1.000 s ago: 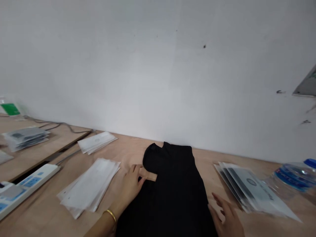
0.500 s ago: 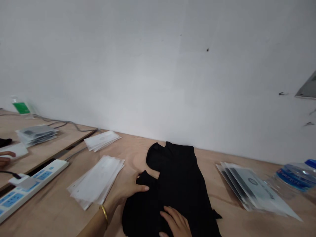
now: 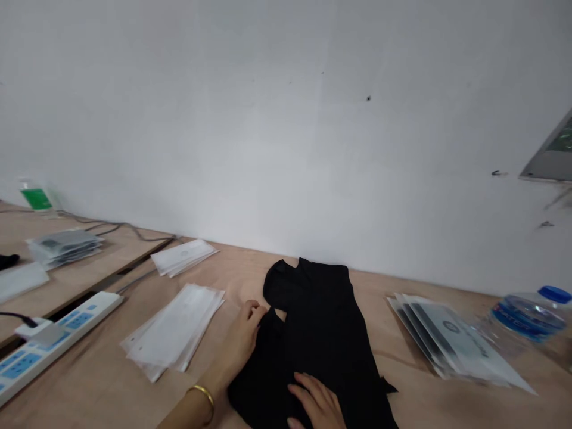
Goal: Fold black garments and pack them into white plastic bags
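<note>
A black cloth garment [image 3: 326, 333] lies spread on the wooden table [image 3: 241, 274], its top edge near the wall. My left hand [image 3: 245, 333], with a gold bangle at the wrist, is at the garment's left edge, its curled fingers on a pointed flap of the cloth. Spread fingers of my right hand [image 3: 316, 400] rest flat on the lower middle of the garment. The bottom of the cloth runs out of view.
White bags [image 3: 176, 328] and a smaller bag pile [image 3: 183, 256] lie left, beyond them a power strip [image 3: 58, 339]. Filled bags [image 3: 456, 339] and a water bottle [image 3: 531, 313] are right. Another bag stack [image 3: 67, 245] is far left.
My left hand has turned and moved slightly up, drawing the garment's left flap with it. My right hand stays nearly in place. Another person's hand at the far left has left view.
</note>
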`<state>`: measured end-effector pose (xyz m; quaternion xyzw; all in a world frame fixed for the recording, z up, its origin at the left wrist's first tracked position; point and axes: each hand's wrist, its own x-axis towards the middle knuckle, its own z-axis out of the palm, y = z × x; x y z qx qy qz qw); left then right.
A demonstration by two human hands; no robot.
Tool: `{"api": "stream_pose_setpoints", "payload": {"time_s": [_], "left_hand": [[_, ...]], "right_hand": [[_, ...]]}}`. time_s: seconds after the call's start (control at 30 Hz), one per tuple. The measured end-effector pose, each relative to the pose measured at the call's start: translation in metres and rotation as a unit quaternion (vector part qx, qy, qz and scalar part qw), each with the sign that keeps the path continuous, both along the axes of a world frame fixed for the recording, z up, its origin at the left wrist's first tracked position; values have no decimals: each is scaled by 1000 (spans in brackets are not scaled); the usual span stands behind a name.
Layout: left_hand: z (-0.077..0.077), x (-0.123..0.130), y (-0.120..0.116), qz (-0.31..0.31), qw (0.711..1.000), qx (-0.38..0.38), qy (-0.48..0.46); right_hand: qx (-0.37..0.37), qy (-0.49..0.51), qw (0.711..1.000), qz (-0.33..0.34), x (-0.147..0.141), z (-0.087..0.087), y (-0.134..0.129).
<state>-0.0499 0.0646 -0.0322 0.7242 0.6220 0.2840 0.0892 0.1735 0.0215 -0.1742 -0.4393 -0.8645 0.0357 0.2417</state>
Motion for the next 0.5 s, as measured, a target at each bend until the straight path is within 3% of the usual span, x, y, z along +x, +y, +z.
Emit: {"api": "stream_pose_setpoints", "payload": {"time_s": [0.07, 0.13, 0.2, 0.33, 0.4, 0.5], "left_hand": [[-3, -3, -2, 68, 991, 42, 112], [-6, -3, -6, 98, 981, 74, 150], [-7, 3, -11, 47, 988, 76, 128], [-16, 22, -17, -156, 980, 23, 122], [-25, 24, -15, -190, 971, 0, 146], [-40, 16, -10, -171, 973, -30, 154]], "right_hand": [[-4, 2, 1000, -17, 0, 1, -2], [-7, 2, 1000, -30, 2, 5, -2], [-13, -5, 999, -29, 4, 13, 0], [-56, -34, 998, -27, 2, 35, 7], [-88, -48, 995, -26, -1, 43, 11], [-131, -67, 989, -14, -4, 48, 14]]}}
